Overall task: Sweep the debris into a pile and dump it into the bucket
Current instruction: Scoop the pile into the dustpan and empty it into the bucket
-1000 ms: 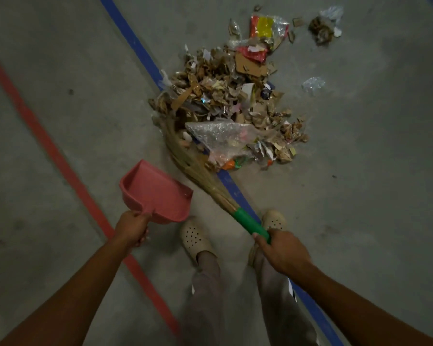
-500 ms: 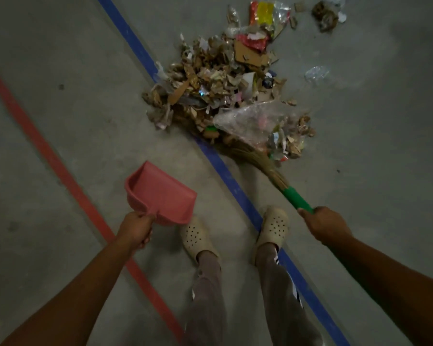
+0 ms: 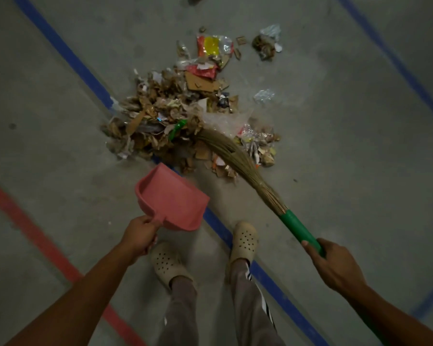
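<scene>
A pile of debris (image 3: 170, 116), mostly brown cardboard scraps, paper and plastic wrappers, lies on the grey floor ahead of me. My right hand (image 3: 335, 265) grips the green handle of a straw broom (image 3: 238, 158); its bristles reach up into the pile's right side. My left hand (image 3: 139, 236) holds the handle of a pink dustpan (image 3: 171, 198), tilted above the floor just short of the pile's near edge. No bucket is in view.
Loose bits lie beyond the pile: a yellow-red wrapper (image 3: 211, 44), a crumpled clump (image 3: 265, 44) and clear plastic (image 3: 264, 96). A blue floor line (image 3: 68, 51) runs under the pile and between my feet (image 3: 244, 239). A red line (image 3: 33, 236) crosses at the left.
The broom swung from the pile's left side to its right side, dragging the clear plastic along. My right hand moved right and down. The dustpan came closer to the pile.
</scene>
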Available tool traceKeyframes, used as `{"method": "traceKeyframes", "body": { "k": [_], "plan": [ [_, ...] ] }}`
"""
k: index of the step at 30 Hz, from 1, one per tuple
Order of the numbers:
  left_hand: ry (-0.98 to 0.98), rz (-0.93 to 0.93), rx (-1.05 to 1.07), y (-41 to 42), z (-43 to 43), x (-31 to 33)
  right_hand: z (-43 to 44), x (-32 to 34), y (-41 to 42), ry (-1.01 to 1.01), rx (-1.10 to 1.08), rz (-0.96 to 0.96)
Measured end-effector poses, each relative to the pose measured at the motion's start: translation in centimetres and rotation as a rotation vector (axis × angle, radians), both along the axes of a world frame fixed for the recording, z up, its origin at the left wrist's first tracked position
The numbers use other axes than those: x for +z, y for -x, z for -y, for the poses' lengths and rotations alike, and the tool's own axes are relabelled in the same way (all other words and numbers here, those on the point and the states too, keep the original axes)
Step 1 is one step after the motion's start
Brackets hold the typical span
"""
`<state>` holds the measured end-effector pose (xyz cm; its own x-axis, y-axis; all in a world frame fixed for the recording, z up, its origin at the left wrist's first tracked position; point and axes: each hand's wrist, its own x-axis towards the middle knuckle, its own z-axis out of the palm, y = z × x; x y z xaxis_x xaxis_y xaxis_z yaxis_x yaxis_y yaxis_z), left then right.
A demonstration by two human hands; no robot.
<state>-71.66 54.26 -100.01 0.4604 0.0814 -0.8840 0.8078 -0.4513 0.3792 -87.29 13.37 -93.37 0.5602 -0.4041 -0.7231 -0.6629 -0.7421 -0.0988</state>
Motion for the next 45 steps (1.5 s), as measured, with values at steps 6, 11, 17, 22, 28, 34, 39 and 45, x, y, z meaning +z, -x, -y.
{"method": "traceKeyframes", "body": {
  "k": [6,11,17,22,28,34,39,45],
  "plan": [
    [0.025,-0.042,-0.049,-1.1,3.5,-2.0,2.7,-2.3,-0.8,0.026,-0.102,0.067],
    [0.016,-0.050,-0.059,-2.2,5.7,-5.4,5.3,-6.6,-4.1,0.079,-0.198,0.085],
    [-0.043,-0.064,-0.072,-3.1,6.3,-11.0,6.9,-15.1,-10.7,0.035,-0.521,0.062],
    [-0.032,-0.035,-0.109,-2.7,8.0,-14.3,4.7,-18.3,-12.0,-0.022,-0.320,-0.048],
    [0.020,-0.081,-0.061,-2.0,11.0,-15.8,2.7,-16.6,-6.0,-0.026,-0.025,-0.056],
    [-0.020,-0.058,0.012,-2.6,10.1,-15.9,5.3,-13.9,-6.9,0.024,-0.151,0.046],
    [-0.038,0.020,0.000,-3.3,10.3,-16.4,4.6,-16.9,-14.7,-0.044,-0.315,0.022],
    [-0.020,-0.082,-0.083,-6.4,12.6,-16.9,-0.8,-18.9,-14.8,-0.119,-0.144,-0.102]
  ]
}}
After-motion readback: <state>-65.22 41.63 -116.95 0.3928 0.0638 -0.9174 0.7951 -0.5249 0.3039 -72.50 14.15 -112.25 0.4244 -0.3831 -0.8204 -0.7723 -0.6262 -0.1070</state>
